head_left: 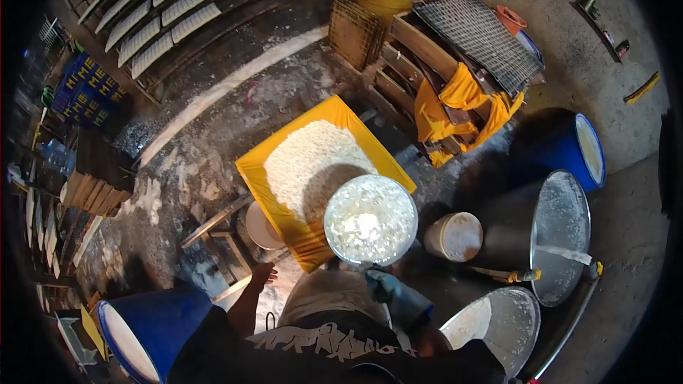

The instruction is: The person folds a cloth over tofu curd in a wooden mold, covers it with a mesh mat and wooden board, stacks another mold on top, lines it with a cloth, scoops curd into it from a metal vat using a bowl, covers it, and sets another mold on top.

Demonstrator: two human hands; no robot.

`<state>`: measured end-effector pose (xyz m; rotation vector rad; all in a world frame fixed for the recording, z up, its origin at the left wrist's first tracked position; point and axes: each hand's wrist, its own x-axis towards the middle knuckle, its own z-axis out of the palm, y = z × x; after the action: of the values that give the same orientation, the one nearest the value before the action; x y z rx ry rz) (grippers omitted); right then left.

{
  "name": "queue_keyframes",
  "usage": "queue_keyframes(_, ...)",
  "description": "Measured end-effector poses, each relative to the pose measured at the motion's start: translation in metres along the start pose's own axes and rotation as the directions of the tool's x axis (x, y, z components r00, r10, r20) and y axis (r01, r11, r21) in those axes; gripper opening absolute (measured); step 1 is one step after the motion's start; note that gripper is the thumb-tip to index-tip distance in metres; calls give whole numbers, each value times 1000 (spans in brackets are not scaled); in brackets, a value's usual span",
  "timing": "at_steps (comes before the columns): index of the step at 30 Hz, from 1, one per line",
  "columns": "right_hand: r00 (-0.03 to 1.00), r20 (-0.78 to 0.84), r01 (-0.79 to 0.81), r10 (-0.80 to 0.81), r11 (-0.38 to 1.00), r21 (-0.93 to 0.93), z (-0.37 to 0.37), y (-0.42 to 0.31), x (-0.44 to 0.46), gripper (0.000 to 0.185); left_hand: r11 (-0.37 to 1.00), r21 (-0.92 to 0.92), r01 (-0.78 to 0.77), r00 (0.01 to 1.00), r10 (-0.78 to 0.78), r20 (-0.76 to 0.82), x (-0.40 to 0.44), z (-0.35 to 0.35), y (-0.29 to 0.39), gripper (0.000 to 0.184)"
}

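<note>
My right hand (398, 297), in a blue-grey glove, grips the near edge of a round pan (411, 242); a handle there cannot be made out. Wet, shiny white curd-like matter (366, 206) fills the pan. Just beyond lies a yellow cloth (373, 149), spread in a square and bearing a wide heap of white crumbly matter (309, 153). The pan overlaps the cloth's near right part in view. My left hand (265, 275) is bare and holds nothing, its fingers apart, near a low wooden frame (231, 256) and a round bucket (262, 227) by the cloth.
Blue drums stand at right (580, 149) and lower left (153, 327). Two large metal vats (562, 235) (516, 320) and a white bucket (455, 237) are on the right. Wooden boxes (420, 35) with a mesh rack (480, 35) stand behind. Shelves hold white trays (153, 43).
</note>
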<state>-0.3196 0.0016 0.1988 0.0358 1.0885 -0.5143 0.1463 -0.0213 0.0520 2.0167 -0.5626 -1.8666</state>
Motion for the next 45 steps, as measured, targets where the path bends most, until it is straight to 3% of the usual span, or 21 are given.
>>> queue_keyframes(7,944,162,302,-289,952,-60,81,-59,84,21,993,-118,-28,996,18,-89,-12,-36,0,33)
queue_keyframes(11,926,208,321,-315,947,6,102,-88,106,22,995,-101,19,990,-32,-134,-28,-35,11,35)
queue_keyframes(13,939,101,329,-330,944,22,119,-108,105,22,994,-107,15,991,-29,-131,-32,-31,14,35)
queue_keyframes(15,928,-228,279,-295,955,-100,139,-134,82,18,997,-57,58,988,-65,-140,-30,-24,17,32)
queue_keyframes(17,669,-297,640,-681,731,-235,88,-138,119,27,996,-70,47,997,-52,-61,-15,-23,10,30)
queue_keyframes(19,181,-705,338,-686,716,-611,-14,-156,237,21,999,-16,48,997,-47,66,6,-21,6,30)
queue_keyframes(21,-160,-729,476,-665,595,-648,-33,-184,164,27,987,146,73,997,-74,2,-6,11,36,32)
queue_keyframes(22,-183,-755,481,-630,612,-627,-39,-192,113,27,971,214,103,993,-112,33,-2,19,43,32)
queue_keyframes(24,175,-856,821,-487,552,-146,-56,-188,6,33,937,323,134,966,-196,170,18,29,47,29)
queue_keyframes(25,132,-892,836,-433,532,-135,-80,-171,-24,33,877,379,294,896,-391,211,47,32,44,28)
queue_keyframes(27,65,-844,959,-533,267,-95,-131,-119,-82,30,817,555,159,953,-273,129,7,81,70,28)
queue_keyframes(28,-71,-847,980,-527,122,-158,-150,-90,-109,29,771,613,175,935,-326,143,-3,102,82,27)
queue_keyframes(31,229,-937,959,-263,229,169,-226,31,-158,18,685,721,109,923,-339,183,-5,151,83,25)
queue_keyframes(34,420,-905,905,-61,104,413,-298,172,-154,18,615,788,-6,955,-230,187,-32,223,85,26)
queue_keyframes(36,507,-862,839,14,-234,490,-346,256,-118,22,578,816,-18,967,-198,161,-43,275,81,24)
queue_keyframes(39,579,-767,784,277,-449,429,-400,348,-66,23,574,818,-24,987,-118,112,-47,339,81,19)
queue_keyframes(40,593,-733,774,334,-488,404,-412,361,-64,23,704,703,99,826,-452,336,-34,353,94,19)
queue_keyframes(41,597,-708,770,378,-517,373,-430,370,-64,23,747,600,286,516,-648,561,-49,380,100,18)
queue_keyframes(42,603,-681,765,416,-545,344,-448,377,-61,22,706,704,75,830,-435,348,-67,399,99,20)
queue_keyframes(43,607,-664,759,437,-565,322,-467,385,-57,22,693,718,66,842,-425,333,-90,421,91,20)
queue_keyframes(45,611,-643,747,462,-605,276,-511,393,-53,22,363,889,-280,950,-30,311,-128,470,77,23)
